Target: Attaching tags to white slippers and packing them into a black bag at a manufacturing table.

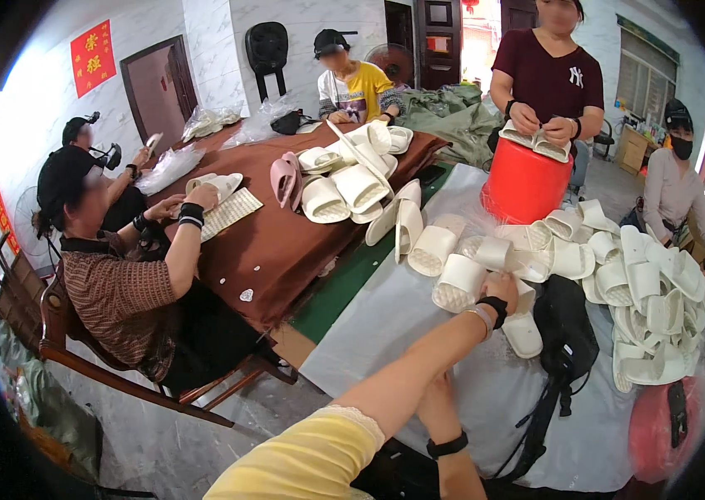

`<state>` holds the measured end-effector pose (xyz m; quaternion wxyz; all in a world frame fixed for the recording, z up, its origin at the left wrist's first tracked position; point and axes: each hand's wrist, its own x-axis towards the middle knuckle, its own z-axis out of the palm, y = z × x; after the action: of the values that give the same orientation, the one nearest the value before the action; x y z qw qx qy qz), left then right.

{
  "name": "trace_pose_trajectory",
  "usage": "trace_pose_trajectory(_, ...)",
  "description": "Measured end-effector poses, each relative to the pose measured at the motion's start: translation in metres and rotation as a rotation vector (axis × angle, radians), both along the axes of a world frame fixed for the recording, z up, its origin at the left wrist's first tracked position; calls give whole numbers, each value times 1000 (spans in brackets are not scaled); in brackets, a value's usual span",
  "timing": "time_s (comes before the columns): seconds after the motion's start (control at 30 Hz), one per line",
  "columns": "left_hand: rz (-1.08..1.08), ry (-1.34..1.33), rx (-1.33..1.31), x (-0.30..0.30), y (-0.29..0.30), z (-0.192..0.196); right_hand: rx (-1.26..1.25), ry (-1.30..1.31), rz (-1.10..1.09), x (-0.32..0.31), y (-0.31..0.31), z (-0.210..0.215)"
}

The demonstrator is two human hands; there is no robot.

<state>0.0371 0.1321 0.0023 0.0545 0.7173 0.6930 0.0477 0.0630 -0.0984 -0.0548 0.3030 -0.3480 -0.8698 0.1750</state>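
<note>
At the far left a seated person in a brown striped top (115, 292) works at a tabletop under a brown cloth (269, 250), handling a cream slipper (217, 185) beside a ribbed insole sheet (232, 212); further along that cloth lie a pink slipper pair (288, 179) and a heap of white ones (352, 179).

My left hand (434, 408) sits low, near my lap, wearing a black wristband; its fingers are hidden behind my other arm, so I cannot tell whether it is open or closed.

My right hand (498, 290) is stretched out across the grey-covered tabletop (394, 325), fingers curled down onto a white slide slipper (462, 282) at the near edge of the scattered row. I judge it light, foam-like, a little springy and matte rather than slick, with a dimpled footbed; the broad strap arch is the natural place to hook fingers.

A black bag (565, 329) lies just right of my wrist. Beyond it stands a red bucket (526, 182), with a person in a maroon shirt (548, 79) behind holding a pair, and at the right a big pile of white slippers (652, 292).
</note>
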Motion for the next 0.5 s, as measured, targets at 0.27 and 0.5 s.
trace_pose_trajectory(0.27, 125, -315, 563, -6, -3, 44, -266, 202, 20, 1, 8, -9)
trace_pose_trajectory(0.5, -245, -1029, 1043, -47, -67, 128, -369, 609, -161, 20, 17, -12)
